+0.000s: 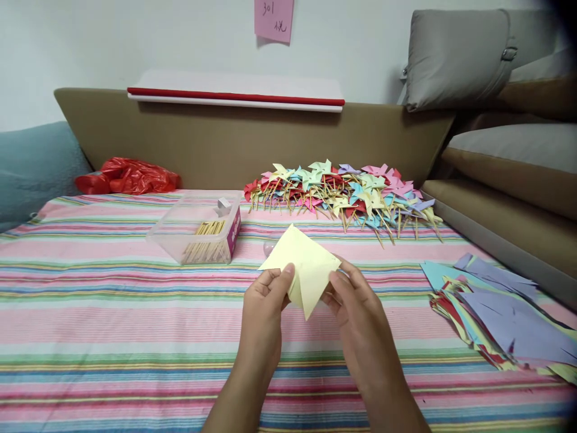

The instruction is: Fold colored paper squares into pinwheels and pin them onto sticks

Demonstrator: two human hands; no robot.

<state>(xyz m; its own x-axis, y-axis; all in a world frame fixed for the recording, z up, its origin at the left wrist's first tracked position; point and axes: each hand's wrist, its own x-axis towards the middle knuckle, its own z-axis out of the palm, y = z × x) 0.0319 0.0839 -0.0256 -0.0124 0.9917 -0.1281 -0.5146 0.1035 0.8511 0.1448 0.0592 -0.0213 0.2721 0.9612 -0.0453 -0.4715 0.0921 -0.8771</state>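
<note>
A pale yellow paper sheet (pixel 300 255) is held up between both hands above the striped cloth, one of its flaps hanging to a point at the bottom. My left hand (pixel 270 288) pinches the paper's lower left part, thumb on top. On the right edge, my right hand (pixel 351 294) grips it between thumb and fingers, some of which are hidden behind the sheet. Just behind the paper, a small clear round object (pixel 269 247) is partly covered. Beyond it lies a heap of colourful paper pinwheels (pixel 333 186) on wooden sticks.
A clear plastic box (pixel 169 234) with wooden sticks (pixel 205 243) stands left of the hands. Cut coloured paper sheets (pixel 509 319) are piled at right. A red plastic bag (pixel 130 175) lies at the back left. Cushions (pixel 518 156) border the right side of the striped cloth (pixel 135 337).
</note>
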